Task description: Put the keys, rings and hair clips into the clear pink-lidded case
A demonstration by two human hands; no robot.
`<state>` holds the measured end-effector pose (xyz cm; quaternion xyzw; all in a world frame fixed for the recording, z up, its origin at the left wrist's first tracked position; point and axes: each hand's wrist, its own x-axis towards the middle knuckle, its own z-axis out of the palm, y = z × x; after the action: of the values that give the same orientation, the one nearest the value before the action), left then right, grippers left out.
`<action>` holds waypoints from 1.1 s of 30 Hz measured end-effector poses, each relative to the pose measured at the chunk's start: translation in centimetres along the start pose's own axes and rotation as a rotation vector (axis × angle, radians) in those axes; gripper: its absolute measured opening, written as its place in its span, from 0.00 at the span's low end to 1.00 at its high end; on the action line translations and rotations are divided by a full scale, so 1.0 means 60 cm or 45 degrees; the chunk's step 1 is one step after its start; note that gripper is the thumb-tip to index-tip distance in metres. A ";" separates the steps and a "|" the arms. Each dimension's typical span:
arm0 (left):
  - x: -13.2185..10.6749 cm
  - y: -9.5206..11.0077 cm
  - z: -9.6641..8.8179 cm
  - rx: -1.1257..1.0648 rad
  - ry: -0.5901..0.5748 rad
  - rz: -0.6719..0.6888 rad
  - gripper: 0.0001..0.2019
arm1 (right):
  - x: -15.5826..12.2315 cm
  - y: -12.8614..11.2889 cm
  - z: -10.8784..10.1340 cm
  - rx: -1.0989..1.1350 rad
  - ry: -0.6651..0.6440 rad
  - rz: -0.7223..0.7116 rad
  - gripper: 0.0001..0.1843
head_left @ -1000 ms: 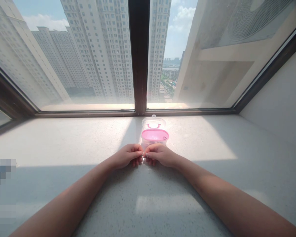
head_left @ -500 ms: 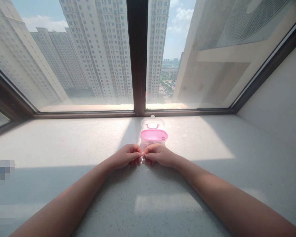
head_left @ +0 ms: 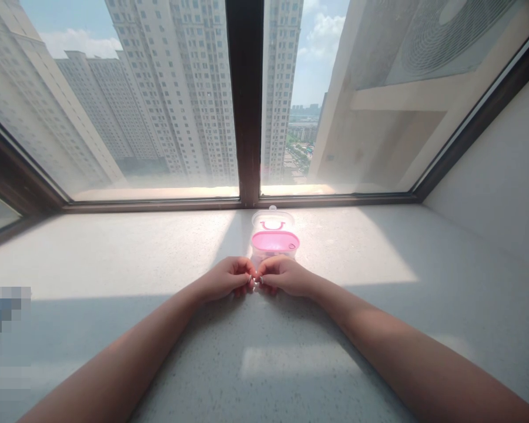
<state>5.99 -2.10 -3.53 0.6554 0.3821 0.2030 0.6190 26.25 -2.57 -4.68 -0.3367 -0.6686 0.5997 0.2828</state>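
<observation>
My left hand [head_left: 232, 276] and my right hand [head_left: 283, 275] meet fingertip to fingertip over the speckled white sill [head_left: 264, 329]. Thumb and fingers of each are pinched together. Something tiny and pale shows between the fingertips, too small to name. Right behind the hands stands a clear plastic box [head_left: 296, 254] with a pink oval inner tray or rim [head_left: 273, 240]; my right hand hides part of its front. Its clear lid [head_left: 258, 219], with a pink curved handle, stands tipped back on the window side.
Dark window frame [head_left: 248, 117] and glass rise behind the box. A white wall [head_left: 494, 176] closes off the right side. At the left edge lies a pixelated blue-grey patch [head_left: 0, 317] that I cannot make out.
Hardly anything differs. My left fingertips have shifted very slightly to the right, closer against those of my right hand; the box has stayed put.
</observation>
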 end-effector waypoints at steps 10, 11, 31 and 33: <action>0.001 -0.006 0.001 -0.027 0.016 0.031 0.05 | 0.001 0.003 0.000 -0.006 -0.009 -0.026 0.08; 0.002 -0.007 0.000 -0.029 0.016 0.031 0.05 | 0.001 0.003 0.000 -0.009 -0.009 -0.026 0.08; 0.004 -0.012 -0.005 -0.021 -0.018 0.045 0.06 | 0.000 0.005 -0.001 -0.040 -0.017 -0.035 0.07; 0.004 -0.012 -0.005 -0.016 -0.021 0.045 0.06 | 0.000 0.004 -0.001 -0.040 -0.016 -0.032 0.06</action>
<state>5.76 -1.74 -4.24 0.6598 0.3641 0.2108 0.6226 26.33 -2.52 -4.94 -0.3289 -0.6838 0.5878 0.2806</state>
